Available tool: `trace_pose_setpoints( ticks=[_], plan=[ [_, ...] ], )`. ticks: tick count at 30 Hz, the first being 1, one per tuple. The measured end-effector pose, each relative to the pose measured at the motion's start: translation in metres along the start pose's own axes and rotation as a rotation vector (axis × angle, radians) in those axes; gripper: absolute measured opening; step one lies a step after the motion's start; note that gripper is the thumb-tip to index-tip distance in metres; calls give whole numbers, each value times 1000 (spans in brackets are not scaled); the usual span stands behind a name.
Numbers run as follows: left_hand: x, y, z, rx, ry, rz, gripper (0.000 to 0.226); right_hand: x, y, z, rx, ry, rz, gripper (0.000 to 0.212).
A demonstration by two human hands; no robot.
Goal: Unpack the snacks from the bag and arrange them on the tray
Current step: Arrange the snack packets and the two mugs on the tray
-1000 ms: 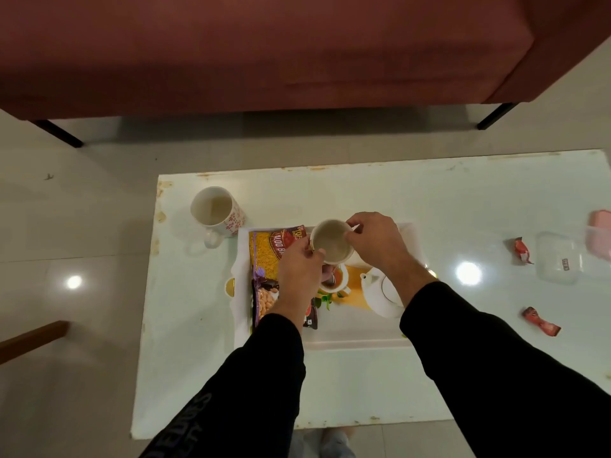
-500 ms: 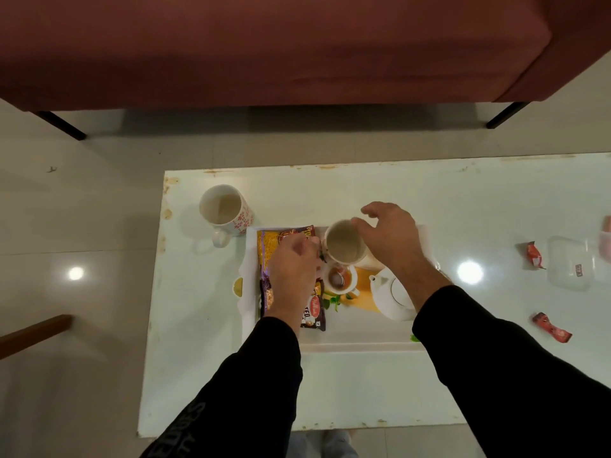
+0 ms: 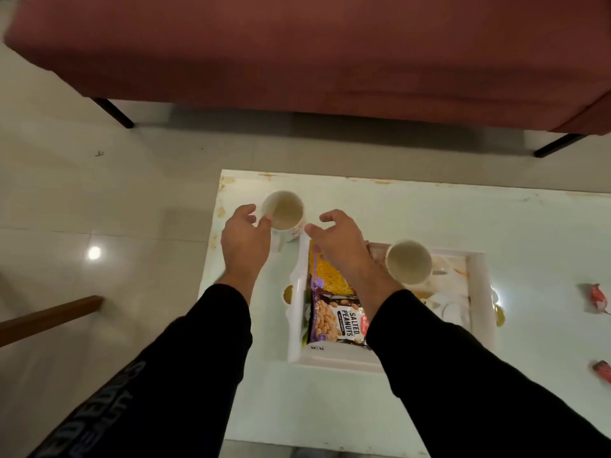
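Now your left hand (image 3: 245,238) and right hand (image 3: 339,246) flank the mug (image 3: 283,210) beyond the tray's (image 3: 295,320) far-left corner — both spread, holding nothing — while the peanut packet (image 3: 337,320) lies in the tray's left side.

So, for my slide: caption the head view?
Both open hands reach for a white mug beside the snack tray.

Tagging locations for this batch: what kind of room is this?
Most likely a home living room: a low white coffee table stands before a maroon sofa on a glossy tiled floor, with mugs and a snack tray set out.
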State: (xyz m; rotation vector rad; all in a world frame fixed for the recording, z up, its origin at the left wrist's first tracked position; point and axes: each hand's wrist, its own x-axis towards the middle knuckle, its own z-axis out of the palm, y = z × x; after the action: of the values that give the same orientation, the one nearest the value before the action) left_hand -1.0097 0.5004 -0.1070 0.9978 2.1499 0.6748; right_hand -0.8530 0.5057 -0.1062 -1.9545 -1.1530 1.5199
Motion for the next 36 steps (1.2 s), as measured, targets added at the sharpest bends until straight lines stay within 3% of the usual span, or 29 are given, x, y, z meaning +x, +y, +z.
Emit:
trace_pose_setpoints(
  ticks=[3, 6, 16, 22, 24, 27, 32, 36],
  plan=[
    [18, -4, 2, -55, -192, -99, 50, 6, -2, 30, 41, -57, 61, 54],
    [26, -2, 2, -172, -273, -154, 47, 10, -4, 49, 34, -14, 52, 53],
    [23, -6, -1, -384, -318, -220, 38, 8, -1, 73, 207, 74, 44, 30],
    [7, -7, -20, -481, -336, -275, 23, -7, -14, 52, 30, 50, -29, 36],
    [2, -5, -27, -478, -319, -263, 18, -16, -19, 42, 6, 31, -45, 38],
    [-13, 2, -36, -395, -321, -192, 29, -32, -18, 23, -35, -15, -69, 42],
    [-52, 16, -41, -232, -524, -40, 40, -60, -2, -26, -211, -91, -170, 43],
    [-93, 22, -23, -222, -592, -12, 30, -83, 21, -69, -296, -156, -164, 41]
  ],
)
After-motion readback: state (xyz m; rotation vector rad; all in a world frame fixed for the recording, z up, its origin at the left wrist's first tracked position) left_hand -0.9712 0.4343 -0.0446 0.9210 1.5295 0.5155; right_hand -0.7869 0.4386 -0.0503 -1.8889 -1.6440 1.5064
